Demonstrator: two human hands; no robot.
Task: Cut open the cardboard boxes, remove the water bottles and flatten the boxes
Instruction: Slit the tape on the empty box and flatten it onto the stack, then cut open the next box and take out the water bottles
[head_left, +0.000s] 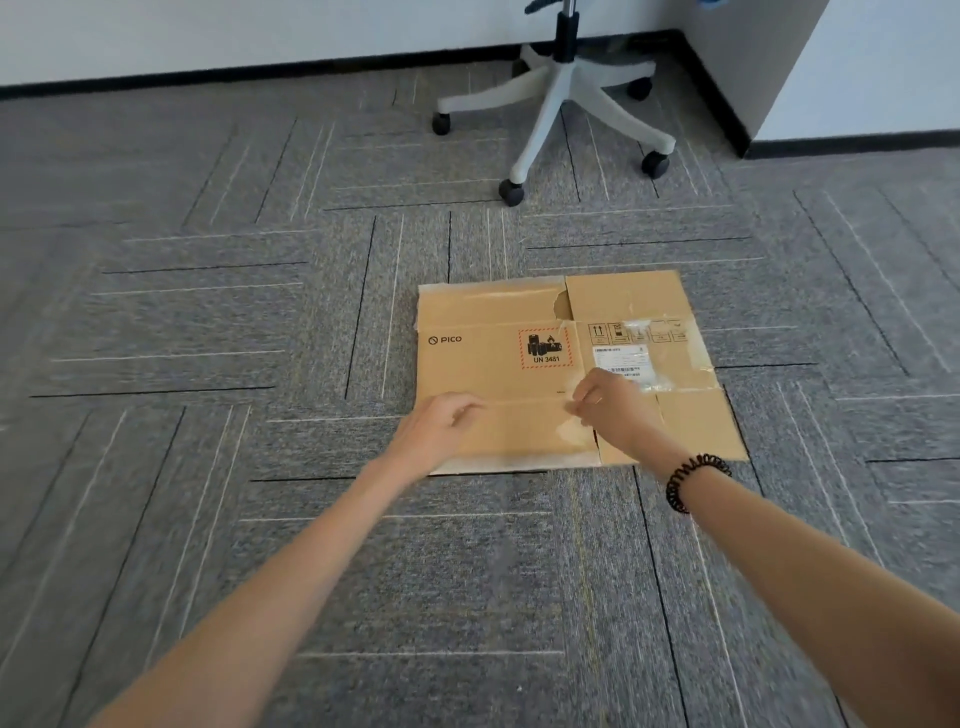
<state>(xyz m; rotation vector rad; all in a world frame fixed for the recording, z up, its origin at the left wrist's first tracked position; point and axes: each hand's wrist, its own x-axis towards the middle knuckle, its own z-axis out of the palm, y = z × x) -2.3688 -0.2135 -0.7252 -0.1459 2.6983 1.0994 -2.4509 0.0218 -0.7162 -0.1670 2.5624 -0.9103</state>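
Left hand (441, 426), right hand (613, 410) blur over flat box (478, 364), perhaps touching.

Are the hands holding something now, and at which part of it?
It cannot be told for sure. Both the left hand and the right hand lie over the near flap of the flattened box, fingers curled; no clear grip shows.

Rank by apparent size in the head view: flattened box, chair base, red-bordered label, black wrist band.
Flattened box, largest.
Chair base, second, though farther off.
Red-bordered label and black wrist band look alike; unranked.
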